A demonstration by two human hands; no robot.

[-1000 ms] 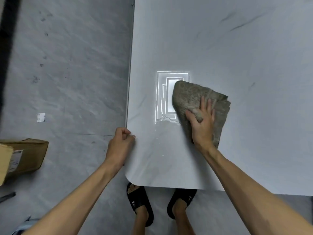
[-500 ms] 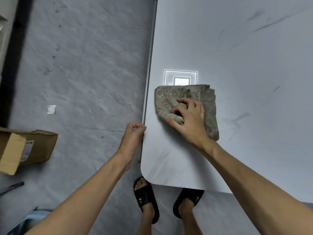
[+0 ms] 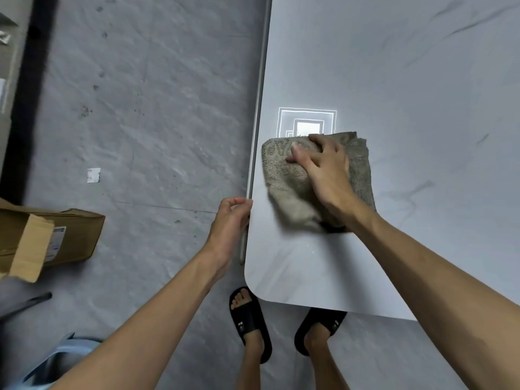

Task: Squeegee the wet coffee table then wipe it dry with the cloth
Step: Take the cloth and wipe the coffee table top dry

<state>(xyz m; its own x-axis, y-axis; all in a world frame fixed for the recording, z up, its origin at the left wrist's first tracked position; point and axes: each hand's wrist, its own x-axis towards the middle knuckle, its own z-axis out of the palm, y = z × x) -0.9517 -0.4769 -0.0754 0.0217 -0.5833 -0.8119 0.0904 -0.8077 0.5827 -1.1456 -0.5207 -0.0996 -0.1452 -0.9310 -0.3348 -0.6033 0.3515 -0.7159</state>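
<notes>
A folded grey-brown cloth (image 3: 284,175) lies on the pale marble-look coffee table (image 3: 408,94), close to its left edge. My right hand (image 3: 323,170) presses down on the cloth with fingers spread toward the left. My left hand (image 3: 229,220) is curled around the table's left edge near the front corner. A bright square reflection of a ceiling light (image 3: 306,122) sits on the tabletop just beyond the cloth. No squeegee is in view.
A brown cardboard box (image 3: 50,240) lies on the grey floor at the left. A small white scrap (image 3: 93,175) lies on the floor further back. My feet in black slides (image 3: 247,319) stand at the table's rounded front corner.
My right hand has slid the cloth from the table's middle toward the left edge and turned over it. My left hand has kept its hold on the edge.
</notes>
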